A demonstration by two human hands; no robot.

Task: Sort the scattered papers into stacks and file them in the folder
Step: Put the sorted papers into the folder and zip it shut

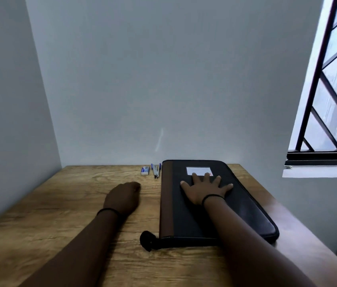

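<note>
The black zip-round folder with a brown leather spine strip (215, 201) lies shut on the right half of the wooden table (60, 214), a white label (198, 170) on its cover near the far end. The right hand (206, 188) rests flat on the cover, fingers straight and spread, gripping nothing. The left hand (123, 196) sits on the bare wood just left of the folder w/ fingers curled under; nothing shows in it, tho the palm side is hidden.

No loose papers in view, so they're either already inside or out of frame; can't tell which. Judging by the closed cover, this is prob. either the very start or the very end of filing. If the start, next move calls for finding the black zip pull (148, 241) at the near-left corner & running it round while the right hand pins the folder.

Edges & room: folder's right side runs close to the table's right edge, far end nearly at the wall. Open wood on the left & near side gives room to swing the cover. The small blue-white staple box (144, 170) and the silver-blue stapler (156, 170) sit at the far edge, just left of the folder's far corner.
</note>
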